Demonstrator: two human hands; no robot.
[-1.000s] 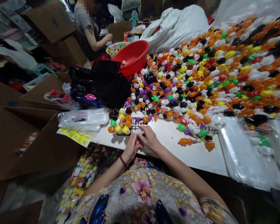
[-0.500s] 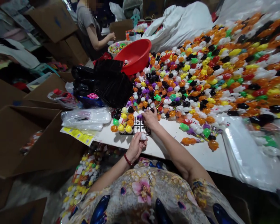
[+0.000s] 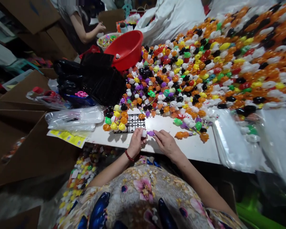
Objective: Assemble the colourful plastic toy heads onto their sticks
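Head-worn view, facing forward and down past the wearer's garment (image 3: 143, 195). The left hand (image 3: 134, 143) and right hand (image 3: 168, 145) lie close, near mid-frame, at the bench (image 3: 197, 150); the basin (image 3: 131, 51) and a co-worker (image 3: 84, 35) appear farther off, toward the top edge.

The white tabletop (image 3: 194, 149) carries a heap of colourful toys (image 3: 181, 76) across its far and right parts, with an orange toy (image 3: 181, 135) lying apart on the near side. A black grid (image 3: 135, 122) lies left of the middle, near the edge of the heap. Clear bags (image 3: 73, 117) lie at the left over a yellow sheet (image 3: 67, 137), and more plastic bags (image 3: 231, 140) lie at the right.
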